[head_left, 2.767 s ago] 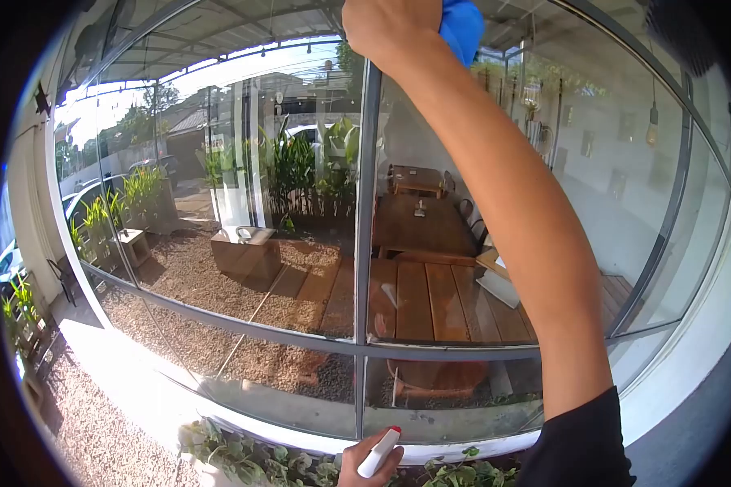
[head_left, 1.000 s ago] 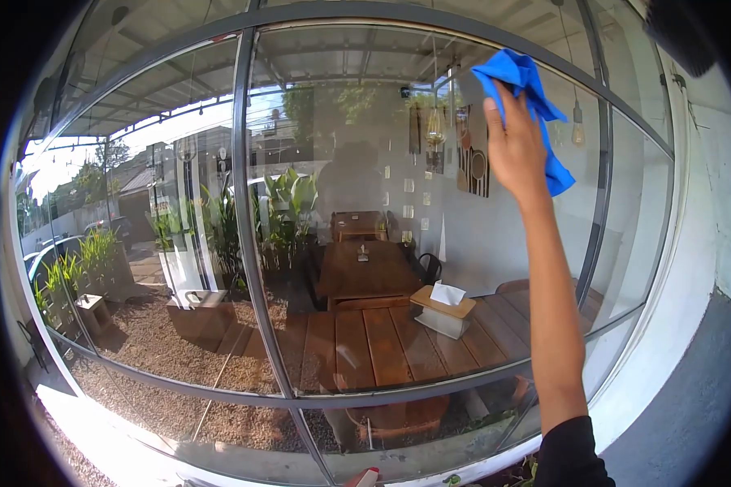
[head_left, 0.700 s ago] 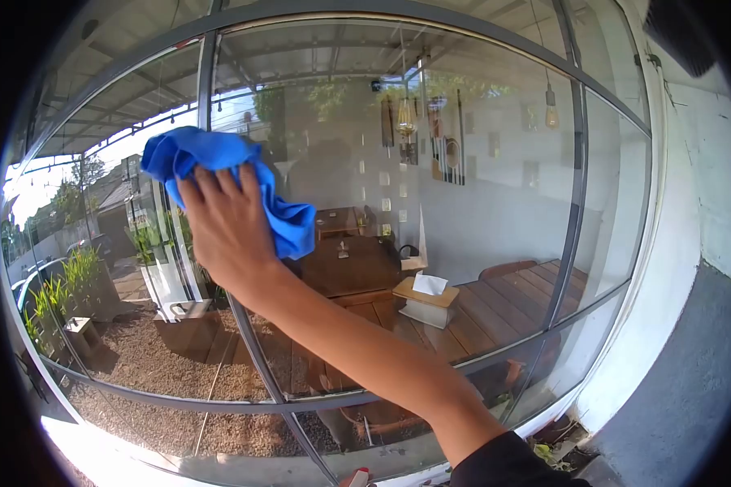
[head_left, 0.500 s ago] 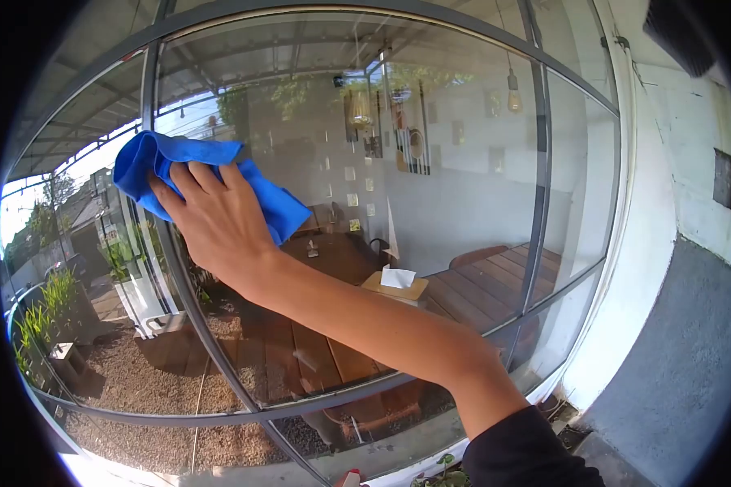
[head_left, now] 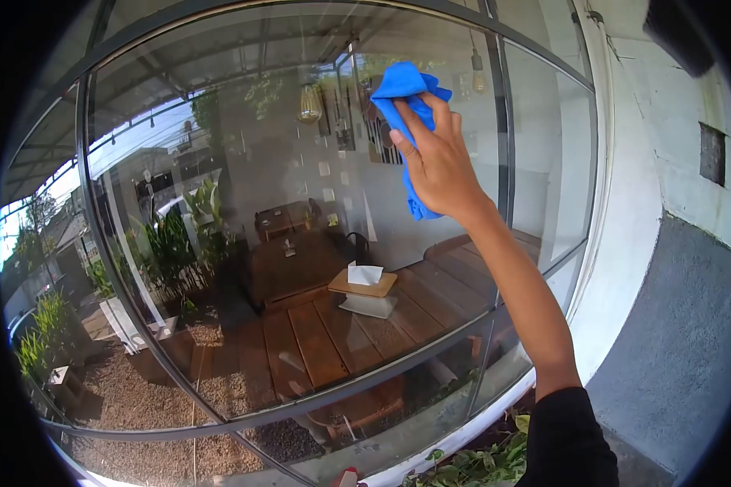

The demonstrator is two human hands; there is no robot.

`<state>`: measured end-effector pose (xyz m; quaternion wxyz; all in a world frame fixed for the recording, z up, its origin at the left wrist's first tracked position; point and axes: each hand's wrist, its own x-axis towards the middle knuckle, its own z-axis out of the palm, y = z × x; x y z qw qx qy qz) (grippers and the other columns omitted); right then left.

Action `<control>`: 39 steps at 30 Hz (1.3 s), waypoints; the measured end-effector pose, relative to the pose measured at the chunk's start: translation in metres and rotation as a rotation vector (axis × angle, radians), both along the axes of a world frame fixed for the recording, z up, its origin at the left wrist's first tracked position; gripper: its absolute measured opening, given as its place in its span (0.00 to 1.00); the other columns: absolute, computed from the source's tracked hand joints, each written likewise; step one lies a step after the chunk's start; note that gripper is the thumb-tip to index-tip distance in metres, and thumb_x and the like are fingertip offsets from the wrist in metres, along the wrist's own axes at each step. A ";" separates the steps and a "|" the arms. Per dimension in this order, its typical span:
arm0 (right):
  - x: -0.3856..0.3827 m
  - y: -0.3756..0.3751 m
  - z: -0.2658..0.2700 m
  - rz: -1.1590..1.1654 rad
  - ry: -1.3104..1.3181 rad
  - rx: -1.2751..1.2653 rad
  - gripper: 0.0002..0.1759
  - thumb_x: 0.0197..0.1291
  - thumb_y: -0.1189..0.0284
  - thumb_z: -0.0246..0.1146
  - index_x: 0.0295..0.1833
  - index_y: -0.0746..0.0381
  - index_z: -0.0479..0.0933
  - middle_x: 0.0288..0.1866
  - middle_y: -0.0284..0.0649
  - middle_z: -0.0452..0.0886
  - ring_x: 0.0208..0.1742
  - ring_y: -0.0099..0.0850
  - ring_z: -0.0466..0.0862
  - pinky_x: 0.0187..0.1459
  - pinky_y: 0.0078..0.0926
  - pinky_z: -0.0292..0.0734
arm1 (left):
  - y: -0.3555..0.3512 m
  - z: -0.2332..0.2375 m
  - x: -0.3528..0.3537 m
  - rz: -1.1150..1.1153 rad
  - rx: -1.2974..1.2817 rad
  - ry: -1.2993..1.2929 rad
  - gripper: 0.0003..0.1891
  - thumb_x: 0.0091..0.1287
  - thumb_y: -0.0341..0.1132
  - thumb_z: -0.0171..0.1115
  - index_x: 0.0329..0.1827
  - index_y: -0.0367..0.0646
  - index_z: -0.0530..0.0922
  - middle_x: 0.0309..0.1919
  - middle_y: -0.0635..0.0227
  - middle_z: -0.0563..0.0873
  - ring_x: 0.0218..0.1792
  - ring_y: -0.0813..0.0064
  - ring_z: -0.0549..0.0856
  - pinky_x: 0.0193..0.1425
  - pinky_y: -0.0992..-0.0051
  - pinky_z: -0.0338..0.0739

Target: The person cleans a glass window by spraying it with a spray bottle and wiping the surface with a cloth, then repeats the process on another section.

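My right hand presses a bunched blue cloth against the large window pane, on its upper right part. The fingers lie over the cloth, the thumb points left, and a fold of cloth hangs below the palm. A black sleeve covers the upper arm. My left hand is out of view. At the bottom edge shows a small red tip of something I cannot make out.
Dark metal bars frame the panes. Behind the glass are a wooden table and a tissue box. A white wall stands to the right, leafy plants grow below, and gravel and greenery appear at the left.
My right hand has swept the blue cloth from the pane's left frame bar across to its upper right. The view has shifted slightly, and more plants show below.
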<state>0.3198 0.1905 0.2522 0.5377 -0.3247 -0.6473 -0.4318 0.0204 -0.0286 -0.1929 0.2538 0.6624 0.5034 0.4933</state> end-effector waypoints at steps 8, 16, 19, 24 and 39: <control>0.183 0.040 -0.021 -0.314 0.361 -0.083 0.28 0.76 0.54 0.45 0.75 0.55 0.64 0.69 0.54 0.63 0.67 0.52 0.63 0.71 0.46 0.56 | -0.021 0.020 -0.005 0.072 -0.105 -0.203 0.16 0.67 0.30 0.65 0.57 0.36 0.79 0.36 0.67 0.87 0.32 0.80 0.83 0.35 0.77 0.79; 0.126 0.041 -0.027 0.023 0.414 -0.159 0.31 0.77 0.52 0.40 0.77 0.56 0.60 0.81 0.46 0.53 0.82 0.47 0.46 0.78 0.45 0.42 | -0.024 0.010 -0.013 0.125 -0.104 -0.044 0.16 0.66 0.31 0.68 0.55 0.38 0.80 0.35 0.64 0.87 0.33 0.79 0.83 0.36 0.74 0.79; 0.069 0.032 -0.031 0.047 0.340 -0.092 0.29 0.78 0.53 0.41 0.76 0.56 0.62 0.79 0.47 0.59 0.81 0.45 0.53 0.77 0.46 0.44 | -0.022 0.003 -0.014 0.116 -0.086 -0.223 0.16 0.66 0.31 0.68 0.56 0.38 0.80 0.36 0.64 0.88 0.33 0.78 0.84 0.37 0.73 0.79; -0.068 -0.001 -0.039 -0.039 0.259 -0.015 0.27 0.76 0.56 0.44 0.73 0.57 0.67 0.74 0.49 0.67 0.77 0.46 0.63 0.75 0.48 0.50 | -0.027 0.009 -0.027 0.089 -0.203 -0.283 0.17 0.66 0.31 0.68 0.56 0.38 0.80 0.37 0.63 0.88 0.36 0.76 0.85 0.40 0.73 0.80; -0.345 -0.058 -0.084 0.311 -0.191 -0.069 0.29 0.59 0.70 0.59 0.69 0.60 0.70 0.71 0.45 0.70 0.67 0.36 0.70 0.68 0.41 0.59 | -0.033 0.007 -0.054 0.126 0.059 -0.126 0.17 0.66 0.33 0.68 0.56 0.35 0.79 0.38 0.59 0.87 0.30 0.76 0.84 0.34 0.73 0.80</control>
